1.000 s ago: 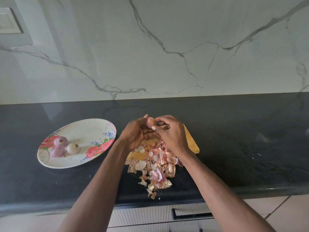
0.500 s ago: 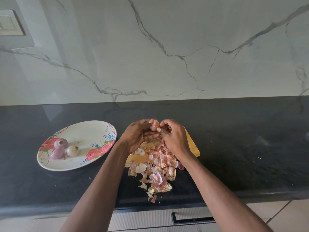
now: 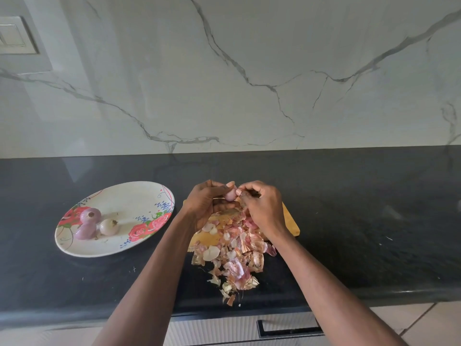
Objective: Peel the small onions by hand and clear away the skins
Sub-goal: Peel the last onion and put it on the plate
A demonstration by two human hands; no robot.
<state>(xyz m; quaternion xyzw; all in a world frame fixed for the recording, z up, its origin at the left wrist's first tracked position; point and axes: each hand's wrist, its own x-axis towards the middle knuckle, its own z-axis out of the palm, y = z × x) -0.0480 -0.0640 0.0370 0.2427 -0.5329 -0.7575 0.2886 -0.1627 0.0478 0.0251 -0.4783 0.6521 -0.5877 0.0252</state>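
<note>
My left hand (image 3: 203,204) holds a small pinkish onion (image 3: 230,194) between thumb and fingers above the wooden cutting board (image 3: 290,222). My right hand (image 3: 263,207) pinches at the onion's right side, where a bit of skin shows. A pile of onion skins (image 3: 237,250) covers the board and spills onto the black counter toward the front edge. Three peeled small onions (image 3: 96,223) lie on the left part of a flowered oval plate (image 3: 139,196).
The black counter (image 3: 374,208) runs left to right, backed by a white marble wall. A drawer handle (image 3: 289,329) sits below the counter's front edge. A wall switch (image 3: 12,36) is at the upper left. A few skin crumbs lie on the counter.
Both hands have stayed over the board, turning the onion slightly; more of its pale bulb shows now between the fingers. The view has shifted down a little.
</note>
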